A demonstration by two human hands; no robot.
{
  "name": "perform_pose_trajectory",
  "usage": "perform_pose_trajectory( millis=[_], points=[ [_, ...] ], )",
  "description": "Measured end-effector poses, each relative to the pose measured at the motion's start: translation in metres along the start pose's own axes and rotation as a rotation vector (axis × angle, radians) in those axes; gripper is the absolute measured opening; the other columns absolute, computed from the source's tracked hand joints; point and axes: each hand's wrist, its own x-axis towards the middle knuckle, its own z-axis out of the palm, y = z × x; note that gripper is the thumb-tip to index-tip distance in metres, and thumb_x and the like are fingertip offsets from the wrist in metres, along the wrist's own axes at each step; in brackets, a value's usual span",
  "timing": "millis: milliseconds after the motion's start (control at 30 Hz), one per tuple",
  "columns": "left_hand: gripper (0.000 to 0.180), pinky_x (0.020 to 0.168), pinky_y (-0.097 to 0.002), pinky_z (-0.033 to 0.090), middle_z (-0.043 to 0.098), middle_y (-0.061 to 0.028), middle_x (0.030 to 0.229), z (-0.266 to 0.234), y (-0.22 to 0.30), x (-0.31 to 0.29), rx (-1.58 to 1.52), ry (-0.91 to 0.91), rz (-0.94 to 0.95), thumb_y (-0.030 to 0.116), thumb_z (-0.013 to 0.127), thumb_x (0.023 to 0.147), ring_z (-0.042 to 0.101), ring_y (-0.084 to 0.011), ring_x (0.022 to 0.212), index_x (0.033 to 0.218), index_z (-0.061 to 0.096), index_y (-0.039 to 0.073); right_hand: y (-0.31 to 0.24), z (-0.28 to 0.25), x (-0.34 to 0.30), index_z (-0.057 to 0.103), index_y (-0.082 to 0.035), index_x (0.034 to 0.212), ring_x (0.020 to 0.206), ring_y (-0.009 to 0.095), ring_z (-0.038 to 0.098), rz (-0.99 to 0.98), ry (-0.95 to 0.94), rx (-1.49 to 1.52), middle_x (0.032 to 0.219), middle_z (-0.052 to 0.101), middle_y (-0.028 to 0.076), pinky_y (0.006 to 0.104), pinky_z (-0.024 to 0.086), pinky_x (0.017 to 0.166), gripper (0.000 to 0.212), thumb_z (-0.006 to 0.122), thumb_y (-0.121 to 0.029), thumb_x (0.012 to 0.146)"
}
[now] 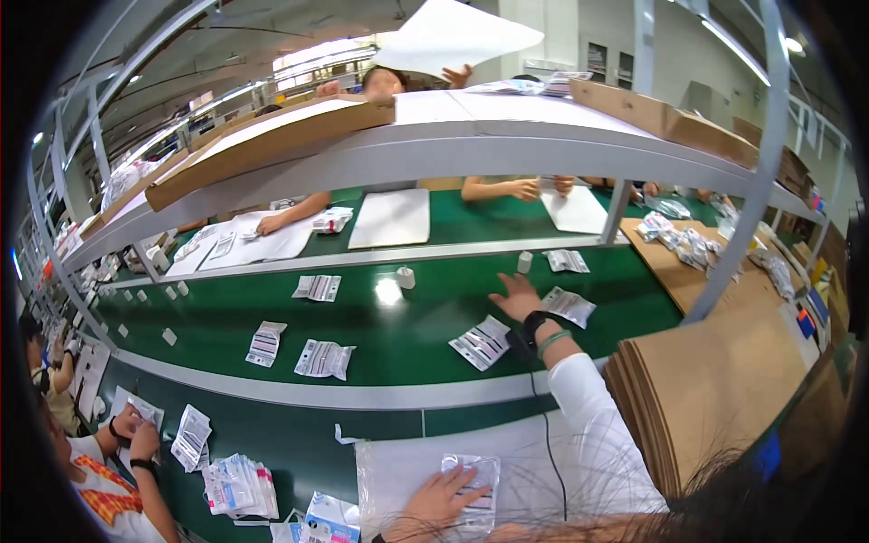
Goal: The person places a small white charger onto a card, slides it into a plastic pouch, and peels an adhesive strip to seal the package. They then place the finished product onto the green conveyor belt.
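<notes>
My left hand (433, 503) lies flat with its fingers stretched over a clear plastic bag (484, 475) on a white sheet (389, 462) at the near edge. My right arm, in a white sleeve, reaches out over the green conveyor belt (217, 299). At its end my right hand (518, 297) is open, fingers apart and nothing in them. Just beyond its fingertips stands a small white block (524, 262), apart from the hand. Beside the hand are a silvery labelled pouch (569, 307) on the right and another labelled pouch (482, 343) on the near left.
More pouches (324, 359) and a white block (405, 277) lie on the belt. A stack of brown cardboard (706, 389) stands at right. Printed packets (239, 487) pile up at lower left near a co-worker's hands (136, 433). A shelf (453, 149) crosses above; a black cord (549, 443) trails from my right wrist.
</notes>
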Motion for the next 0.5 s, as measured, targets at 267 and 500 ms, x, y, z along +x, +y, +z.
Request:
perform_pose_trajectory(
  millis=[267,500],
  points=[
    [0.059,0.115,-0.0446,0.033,0.038,-0.0095,0.156,0.027,-0.049,0.014,-0.056,0.077,0.007,0.010,0.054,0.089,0.038,-0.0320,0.142,0.145,0.048,0.027,0.052,0.044,0.091,0.054,-0.036,0.139,0.124,0.048,0.050,0.212,0.131,-0.232,0.154,0.028,0.029,0.0506,0.048,0.100,0.061,0.069,-0.056,0.083],
    [0.058,0.115,-0.0447,0.033,0.039,-0.0097,0.155,0.040,-0.070,0.014,-0.053,0.153,-0.005,0.010,0.052,0.090,0.039,-0.0318,0.142,0.145,0.048,0.027,0.084,0.053,0.116,0.054,-0.026,0.141,0.121,0.044,0.055,0.230,0.128,-0.127,0.147,0.037,0.032,0.0453,0.045,0.104,0.056,0.069,-0.034,0.088]
  ],
)
